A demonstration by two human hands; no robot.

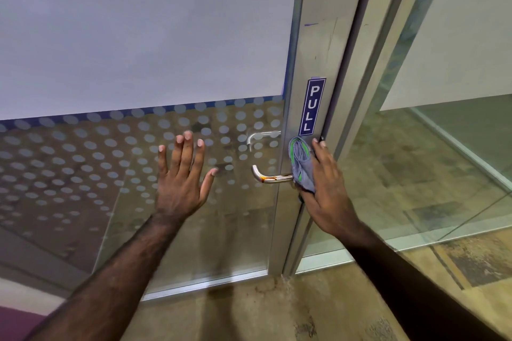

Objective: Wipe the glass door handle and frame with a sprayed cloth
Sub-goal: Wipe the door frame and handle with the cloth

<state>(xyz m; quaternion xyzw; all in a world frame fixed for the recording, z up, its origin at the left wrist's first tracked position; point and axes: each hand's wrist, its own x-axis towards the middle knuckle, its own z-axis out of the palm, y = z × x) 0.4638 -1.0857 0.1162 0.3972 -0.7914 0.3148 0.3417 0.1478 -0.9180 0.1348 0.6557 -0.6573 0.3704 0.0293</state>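
A glass door with frosted dots has a silver metal frame (318, 44) down its right side. A steel lever handle (270, 176) with a brownish smear sticks out to the left of the frame. My right hand (325, 188) presses a grey-blue cloth with green stitching (300, 165) flat against the frame at the handle's base, just below a blue PULL sticker (311, 106). My left hand (182, 174) rests flat on the glass, fingers spread, left of the handle and holding nothing.
A second handle (261, 137) shows through the glass on the far side. To the right stands a fixed glass panel (443, 147) with its own frame. The floor (263, 313) below is mottled beige and stained.
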